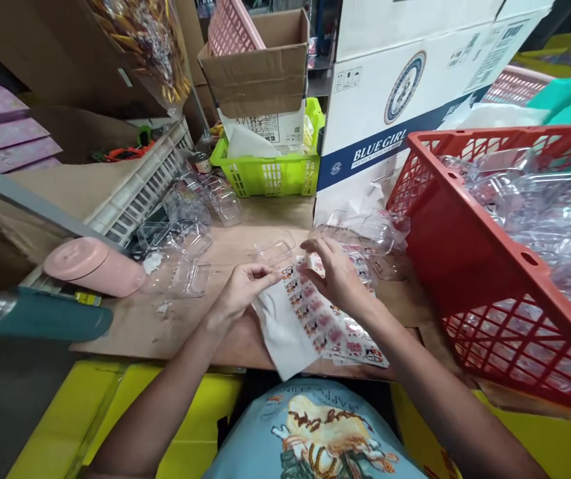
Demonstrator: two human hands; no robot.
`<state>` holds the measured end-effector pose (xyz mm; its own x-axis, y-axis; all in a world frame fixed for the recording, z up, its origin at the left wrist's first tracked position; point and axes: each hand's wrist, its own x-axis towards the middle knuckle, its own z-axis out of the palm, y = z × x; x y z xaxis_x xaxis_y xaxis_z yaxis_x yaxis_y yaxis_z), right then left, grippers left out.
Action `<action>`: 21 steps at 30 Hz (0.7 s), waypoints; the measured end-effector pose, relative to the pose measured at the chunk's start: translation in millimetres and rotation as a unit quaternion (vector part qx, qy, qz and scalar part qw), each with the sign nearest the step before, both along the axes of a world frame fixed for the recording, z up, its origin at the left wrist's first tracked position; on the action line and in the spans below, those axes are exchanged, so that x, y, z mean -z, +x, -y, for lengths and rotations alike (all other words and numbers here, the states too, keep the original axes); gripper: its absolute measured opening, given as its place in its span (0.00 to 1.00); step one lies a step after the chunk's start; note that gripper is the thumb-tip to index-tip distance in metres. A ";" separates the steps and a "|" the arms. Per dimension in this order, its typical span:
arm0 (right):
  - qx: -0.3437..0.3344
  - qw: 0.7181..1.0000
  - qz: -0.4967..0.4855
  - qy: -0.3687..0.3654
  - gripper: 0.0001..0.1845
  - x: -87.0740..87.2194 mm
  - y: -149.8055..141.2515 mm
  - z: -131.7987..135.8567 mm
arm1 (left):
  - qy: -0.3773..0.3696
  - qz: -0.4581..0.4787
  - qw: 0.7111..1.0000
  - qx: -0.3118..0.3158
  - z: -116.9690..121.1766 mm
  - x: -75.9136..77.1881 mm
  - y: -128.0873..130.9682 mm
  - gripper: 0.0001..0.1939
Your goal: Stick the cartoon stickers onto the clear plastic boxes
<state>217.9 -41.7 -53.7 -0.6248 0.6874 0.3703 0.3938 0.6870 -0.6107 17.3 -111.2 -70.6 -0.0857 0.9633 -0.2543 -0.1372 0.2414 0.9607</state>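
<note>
A sheet of small printed stickers (pixel 308 309) with red and orange designs lies in front of me, its white backing (pixel 280 326) curling toward the table's near edge. My left hand (pixel 245 286) pinches the sheet's upper left corner between thumb and fingers. Over the upper part of the sheet is my right hand (pixel 335 269), its thumb and forefinger apart; I see nothing clearly held there. More sticker sheets (pixel 365 349) lie under and beside the first. Just beyond my hands rests a small clear plastic box (pixel 275 247).
A red basket (pixel 484 259) full of clear plastic boxes stands at right. More clear boxes (pixel 185 226) pile up at left, near a pink bottle (pixel 96 266) and a teal bottle (pixel 50 316). A lime green basket (pixel 270 169) and a white carton (pixel 389 86) stand behind.
</note>
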 end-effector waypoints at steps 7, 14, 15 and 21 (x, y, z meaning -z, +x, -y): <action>0.008 0.993 -0.079 0.085 0.06 32.6 -18.8 29.8 | -0.004 0.182 0.983 -0.016 21.7 15.5 11.4 0.12; 0.023 0.978 -0.157 -0.138 0.14 37.2 -23.0 18.5 | 0.034 0.134 0.990 -0.034 27.1 27.7 11.7 0.10; 0.038 0.967 -0.173 -0.184 0.16 36.0 -20.1 14.5 | 0.028 0.114 0.993 -0.032 26.9 31.0 8.6 0.10; 0.184 0.950 -0.234 -0.090 0.13 24.7 5.9 -3.4 | 0.115 -0.273 0.941 -0.167 20.7 29.9 0.0 0.15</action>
<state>223.7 -38.3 -78.4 -0.1260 0.9059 0.4042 0.2426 0.4233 -0.8729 17.3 -131.8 -100.4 -0.4502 0.8839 0.1264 0.3596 0.0500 0.9318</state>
